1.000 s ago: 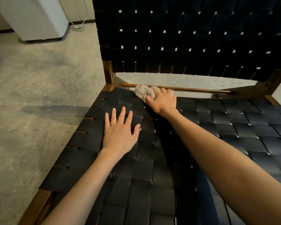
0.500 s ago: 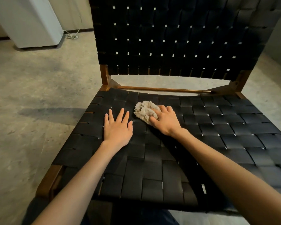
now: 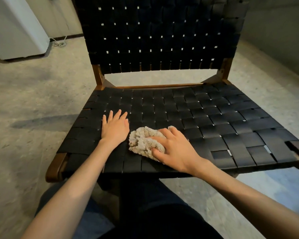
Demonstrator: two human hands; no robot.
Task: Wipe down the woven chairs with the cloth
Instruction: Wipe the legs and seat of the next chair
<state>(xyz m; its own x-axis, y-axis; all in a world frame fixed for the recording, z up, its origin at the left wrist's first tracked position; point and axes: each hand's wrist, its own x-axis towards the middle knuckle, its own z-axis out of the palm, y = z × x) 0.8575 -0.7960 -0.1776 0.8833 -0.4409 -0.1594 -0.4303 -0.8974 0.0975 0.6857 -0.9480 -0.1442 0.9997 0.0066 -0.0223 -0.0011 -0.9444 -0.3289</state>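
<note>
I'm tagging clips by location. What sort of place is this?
Probably a plain indoor room, perhaps a home utility space: a bare, concrete-looking floor, a white appliance with a loose cord beside it, and a woven chair.

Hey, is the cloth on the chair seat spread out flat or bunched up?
Bunched up. The cloth sits as a crumpled, lumpy wad on the woven seat, with the right hand gripping it, fingers curled over it.

No legible lettering anywhere, nothing readable on black woven-strap wooden-framed chair [image 3: 162, 40], crumpled beige fluffy cloth [image 3: 143, 142], white boxy appliance [image 3: 16, 31]
</note>
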